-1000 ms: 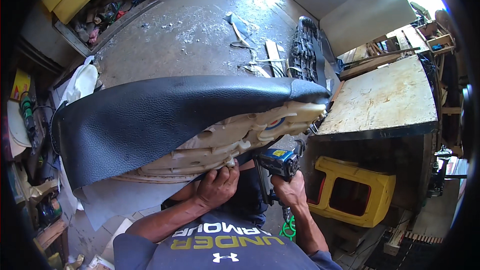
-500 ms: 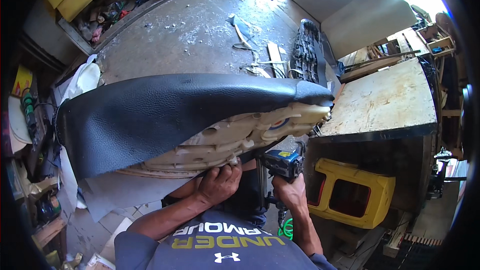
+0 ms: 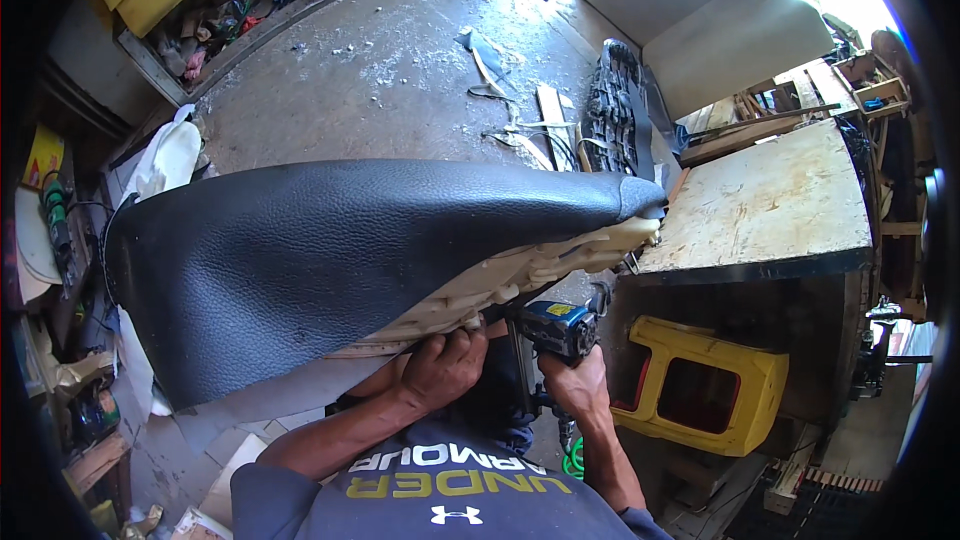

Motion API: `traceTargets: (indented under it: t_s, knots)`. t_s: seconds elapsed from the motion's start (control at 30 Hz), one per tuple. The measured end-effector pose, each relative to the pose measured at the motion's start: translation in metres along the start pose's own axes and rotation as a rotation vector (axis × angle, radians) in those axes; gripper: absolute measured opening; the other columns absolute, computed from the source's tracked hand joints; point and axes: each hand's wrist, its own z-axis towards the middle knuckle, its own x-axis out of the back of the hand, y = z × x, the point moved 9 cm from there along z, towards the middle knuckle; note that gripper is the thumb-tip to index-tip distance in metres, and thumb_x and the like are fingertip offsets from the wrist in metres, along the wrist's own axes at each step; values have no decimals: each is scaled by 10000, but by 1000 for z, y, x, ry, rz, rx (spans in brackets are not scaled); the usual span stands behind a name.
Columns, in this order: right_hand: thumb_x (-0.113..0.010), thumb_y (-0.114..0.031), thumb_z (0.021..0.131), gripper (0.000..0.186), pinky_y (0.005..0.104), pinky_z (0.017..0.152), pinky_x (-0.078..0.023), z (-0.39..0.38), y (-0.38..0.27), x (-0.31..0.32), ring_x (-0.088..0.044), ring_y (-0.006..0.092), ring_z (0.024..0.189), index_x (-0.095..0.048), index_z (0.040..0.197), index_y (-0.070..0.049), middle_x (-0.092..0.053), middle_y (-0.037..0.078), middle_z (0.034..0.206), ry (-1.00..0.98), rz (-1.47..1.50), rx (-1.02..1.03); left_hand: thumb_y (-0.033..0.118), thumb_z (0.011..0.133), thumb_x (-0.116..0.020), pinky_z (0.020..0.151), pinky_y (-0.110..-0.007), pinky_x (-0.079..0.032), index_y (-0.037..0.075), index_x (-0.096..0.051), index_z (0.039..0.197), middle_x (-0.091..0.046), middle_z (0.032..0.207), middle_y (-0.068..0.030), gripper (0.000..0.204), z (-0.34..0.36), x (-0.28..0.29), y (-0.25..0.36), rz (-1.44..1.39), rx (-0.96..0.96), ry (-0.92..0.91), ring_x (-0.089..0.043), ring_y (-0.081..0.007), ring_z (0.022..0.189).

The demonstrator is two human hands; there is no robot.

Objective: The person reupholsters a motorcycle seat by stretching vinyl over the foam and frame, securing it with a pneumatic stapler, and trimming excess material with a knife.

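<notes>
A long motorcycle seat with a black leather-like cover [image 3: 300, 250] lies across the middle in front of me, tilted on its side. Its cream plastic base [image 3: 500, 280] faces toward me and shows as a narrow strip. My left hand [image 3: 445, 368] is curled closed at the near lower edge, gripping the cover against the base; the fingertips are partly hidden. In my right hand [image 3: 580, 380] is a blue and black air staple gun [image 3: 560, 325], held just below the base's right part. A green coiled hose [image 3: 573, 460] hangs beneath it.
To the right stands a worn wooden bench [image 3: 765, 205], with a yellow plastic frame [image 3: 705, 390] under it. A black ribbed seat pan [image 3: 612, 105] and offcut strips [image 3: 550, 125] lie on the littered floor beyond. Cluttered shelves [image 3: 75, 340] line the left.
The seat has rolled so more of the black cover and less of the base shows; its left end is lower. The staple gun and my right hand have shifted slightly left.
</notes>
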Motion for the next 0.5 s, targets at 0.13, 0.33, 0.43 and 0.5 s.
traceTargets:
  t_s: [0.13,0.33,0.43,0.5]
  knots:
    - [-662,-162,847,324,416,810,-552,3,-16,-2,-736,262,864,-728,1111,14,-745,156,886,32,-28,117,246,907,-604,822,-336,-397,69,-768,1203,-541,898,39,382,4,1,-5,-37,-17,-37,-519,-132,933]
    - [-668,-160,853,308,395,785,-550,-3,-7,2,-710,216,835,-735,1099,12,-735,125,867,34,-14,-67,253,903,-601,826,-340,-399,65,-762,1192,-546,913,32,380,0,-7,-4,-69,-14,-79,-514,-141,920]
    - [-668,-147,832,202,357,612,-500,-6,2,3,-636,161,629,-718,956,4,-660,67,700,68,65,-33,257,908,-606,838,-347,-402,55,-760,1186,-547,930,24,377,3,-1,-4,-9,15,-9,-506,-150,933]
    - [-672,-153,827,208,350,609,-497,-8,0,2,-628,152,620,-719,955,4,-656,61,687,60,77,-7,255,910,-610,847,-350,-404,48,-759,1185,-550,941,21,376,3,-3,-4,-11,12,-21,-505,-155,947]
